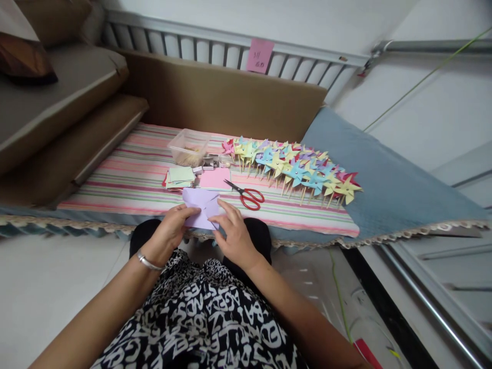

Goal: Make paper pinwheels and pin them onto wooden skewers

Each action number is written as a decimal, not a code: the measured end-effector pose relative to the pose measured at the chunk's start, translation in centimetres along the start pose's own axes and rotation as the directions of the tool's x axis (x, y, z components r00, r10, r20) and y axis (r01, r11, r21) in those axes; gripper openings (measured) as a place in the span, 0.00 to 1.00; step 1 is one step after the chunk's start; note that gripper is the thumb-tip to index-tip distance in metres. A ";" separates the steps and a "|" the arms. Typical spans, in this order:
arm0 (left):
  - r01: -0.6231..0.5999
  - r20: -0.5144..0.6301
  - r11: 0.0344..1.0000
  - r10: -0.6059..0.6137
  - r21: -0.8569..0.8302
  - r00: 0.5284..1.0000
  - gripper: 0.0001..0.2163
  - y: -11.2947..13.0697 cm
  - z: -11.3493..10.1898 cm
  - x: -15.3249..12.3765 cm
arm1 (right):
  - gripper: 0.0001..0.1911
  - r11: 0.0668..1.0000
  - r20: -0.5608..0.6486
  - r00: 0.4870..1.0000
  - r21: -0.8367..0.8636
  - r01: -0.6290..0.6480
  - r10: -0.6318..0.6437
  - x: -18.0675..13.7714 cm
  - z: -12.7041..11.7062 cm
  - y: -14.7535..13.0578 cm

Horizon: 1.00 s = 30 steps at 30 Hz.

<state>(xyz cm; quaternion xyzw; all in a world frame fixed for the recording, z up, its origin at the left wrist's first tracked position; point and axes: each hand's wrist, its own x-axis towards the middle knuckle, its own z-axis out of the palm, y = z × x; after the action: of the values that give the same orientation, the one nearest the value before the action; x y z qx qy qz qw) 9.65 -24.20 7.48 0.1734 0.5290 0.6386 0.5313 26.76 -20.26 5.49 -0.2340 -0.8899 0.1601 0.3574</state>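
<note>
A square of purple paper with slits cut toward its middle is held up between my two hands over the cloth's front edge. My left hand grips its left side, thumb on top. At the right side, the fingers of my right hand pinch the paper's edge and a corner. Scissors with red handles lie just beyond my right hand, blades slightly apart. Behind the purple sheet are a pink paper stack and a pale green paper stack.
Many paper pinwheels on sticks lie in rows at the right. A clear plastic box with thin sticks stands behind the paper stacks. Cardboard leans on the radiator, and boxes rise at the left.
</note>
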 end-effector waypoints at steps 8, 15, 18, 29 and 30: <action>0.002 0.027 0.997 -0.004 0.077 1.000 0.10 -0.6 -0.4 0.0 | 0.04 0.991 -0.019 0.998 0.117 -0.063 0.066 1.0 -0.3 0.0; -0.045 0.015 0.992 0.044 0.119 0.999 0.10 -1.2 -0.1 0.0 | 0.02 0.929 0.005 0.955 0.231 -0.288 0.295 1.9 0.1 -0.8; -0.060 0.018 0.991 0.058 0.116 0.998 0.10 -1.4 -0.1 0.0 | 0.02 0.908 -0.003 0.933 0.232 -0.348 0.359 2.3 0.5 -0.8; -0.076 0.062 0.986 0.067 0.151 0.996 0.08 -1.4 -0.3 0.0 | 0.02 0.908 -0.024 0.923 0.195 -0.372 0.383 2.6 1.0 -0.4; -0.075 0.064 0.986 0.066 0.152 0.996 0.08 -1.4 -0.3 0.0 | 0.02 0.911 -0.029 0.925 0.186 -0.368 0.379 2.7 1.0 -0.3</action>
<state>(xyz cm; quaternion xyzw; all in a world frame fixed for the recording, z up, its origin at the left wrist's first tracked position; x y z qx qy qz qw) 10.15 -24.47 6.15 0.2514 0.5545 0.6089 0.5085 24.29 -19.24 6.48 -0.3720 -0.7990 0.2963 0.3680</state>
